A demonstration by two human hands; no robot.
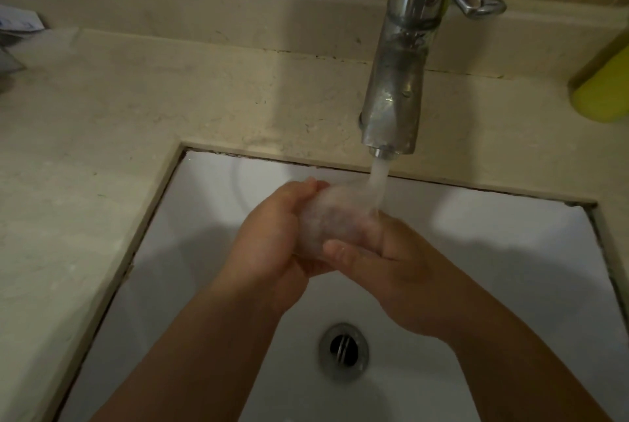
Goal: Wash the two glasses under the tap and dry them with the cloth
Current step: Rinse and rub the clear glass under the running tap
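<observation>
I hold one glass (335,220) over the sink (510,285), my left hand (272,234) curled round it from nine o'clock, my right hand (384,268) cupping it from four. Its long axis seems to run from seven toward one, up into the stream from the tap (398,81). Both grips sit equally close. The second glass and the cloth are out of sight.
</observation>
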